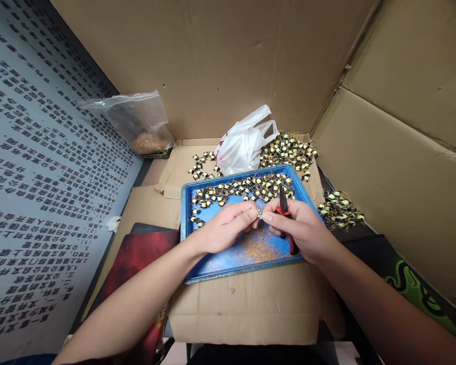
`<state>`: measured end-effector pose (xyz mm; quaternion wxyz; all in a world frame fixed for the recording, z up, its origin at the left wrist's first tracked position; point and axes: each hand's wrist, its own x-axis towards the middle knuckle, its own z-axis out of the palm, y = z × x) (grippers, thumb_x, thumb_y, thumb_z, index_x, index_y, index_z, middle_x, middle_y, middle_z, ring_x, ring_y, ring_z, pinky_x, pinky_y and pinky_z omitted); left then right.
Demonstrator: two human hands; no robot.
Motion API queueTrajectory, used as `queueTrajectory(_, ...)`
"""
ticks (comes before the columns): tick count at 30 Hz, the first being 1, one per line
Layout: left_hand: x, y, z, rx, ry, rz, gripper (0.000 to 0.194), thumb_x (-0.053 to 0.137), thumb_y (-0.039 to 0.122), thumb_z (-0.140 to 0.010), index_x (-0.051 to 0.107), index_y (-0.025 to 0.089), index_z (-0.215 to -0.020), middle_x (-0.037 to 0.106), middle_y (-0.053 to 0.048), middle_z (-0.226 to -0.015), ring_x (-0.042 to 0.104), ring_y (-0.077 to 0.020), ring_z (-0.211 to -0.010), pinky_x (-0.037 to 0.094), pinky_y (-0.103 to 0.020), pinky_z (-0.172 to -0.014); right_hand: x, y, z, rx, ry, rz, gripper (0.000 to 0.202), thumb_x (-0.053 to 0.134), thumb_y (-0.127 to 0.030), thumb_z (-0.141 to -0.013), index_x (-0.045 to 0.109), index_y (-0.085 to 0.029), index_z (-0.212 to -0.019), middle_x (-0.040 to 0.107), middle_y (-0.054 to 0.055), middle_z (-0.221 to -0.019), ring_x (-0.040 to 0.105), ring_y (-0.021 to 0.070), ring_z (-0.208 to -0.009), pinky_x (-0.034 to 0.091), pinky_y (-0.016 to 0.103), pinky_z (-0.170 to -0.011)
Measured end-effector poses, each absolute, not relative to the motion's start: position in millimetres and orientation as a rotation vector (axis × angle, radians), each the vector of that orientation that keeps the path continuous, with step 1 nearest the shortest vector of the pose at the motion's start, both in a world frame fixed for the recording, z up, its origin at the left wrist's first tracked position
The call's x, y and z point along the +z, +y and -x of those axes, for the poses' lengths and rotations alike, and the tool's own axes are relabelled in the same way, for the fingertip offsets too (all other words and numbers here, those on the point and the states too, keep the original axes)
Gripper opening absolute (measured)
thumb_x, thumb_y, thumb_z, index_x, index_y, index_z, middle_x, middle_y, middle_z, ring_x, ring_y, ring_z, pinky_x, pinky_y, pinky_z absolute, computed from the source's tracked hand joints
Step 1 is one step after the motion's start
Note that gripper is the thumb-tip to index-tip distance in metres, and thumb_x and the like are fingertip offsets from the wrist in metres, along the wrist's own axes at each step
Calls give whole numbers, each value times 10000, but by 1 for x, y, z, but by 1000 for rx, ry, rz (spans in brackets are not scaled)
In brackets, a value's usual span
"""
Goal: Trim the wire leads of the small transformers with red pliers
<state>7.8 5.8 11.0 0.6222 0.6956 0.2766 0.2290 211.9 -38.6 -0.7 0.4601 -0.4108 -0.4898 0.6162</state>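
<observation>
Over a blue tray (pixel 228 275), my left hand (pixel 231 225) pinches one side of a small component (pixel 260 214) with metal pins. The fingertips of my right hand (pixel 298 225) close on its other side. Red-and-black pliers (pixel 283 200) rest in my right hand, jaws pointing away from me, handles under the palm. Many small yellow-and-black components (pixel 268 186) with wire leads lie along the tray's far side. Thin copper-coloured wire clippings (pixel 260 247) are heaped on the tray floor below my hands.
A white plastic bag (pixel 241 147) stands behind the tray, beside a pile of components (pixel 291 152). Another pile (pixel 340 210) lies right of the tray. A clear bag (pixel 148 137) is at the back left. Cardboard walls (pixel 220 66) enclose the back and right.
</observation>
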Motion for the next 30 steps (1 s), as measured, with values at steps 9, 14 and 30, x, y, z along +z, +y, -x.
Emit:
queueTrajectory(9,8,7,-9,561,633,-1581,453,518,547,-1046,502,184,-775,414,46,-651,362,-109,-587,298,-259,-577,8,-40,-210,1256,-1423,1152,186,701,-322,-898,643,-195,-775,610,-7,-719,526,137,-649,407,283,-608)
queueTrajectory(14,7,9,-7,562,632,-1584,482,546,549,-1029,458,190,-718,400,50,-630,335,-107,-583,260,-265,-572,10,-47,-205,884,-1582,1273,142,657,-260,-923,651,-206,-792,576,-18,-695,500,137,-611,388,283,-568)
queueTrajectory(30,12,15,-6,493,678,-1594,398,552,405,-944,414,200,-633,346,64,-604,290,-103,-581,234,-273,-579,-4,-52,-211,105,-1964,1074,183,643,-57,-850,667,-206,-953,709,47,-845,643,214,-760,471,350,-715)
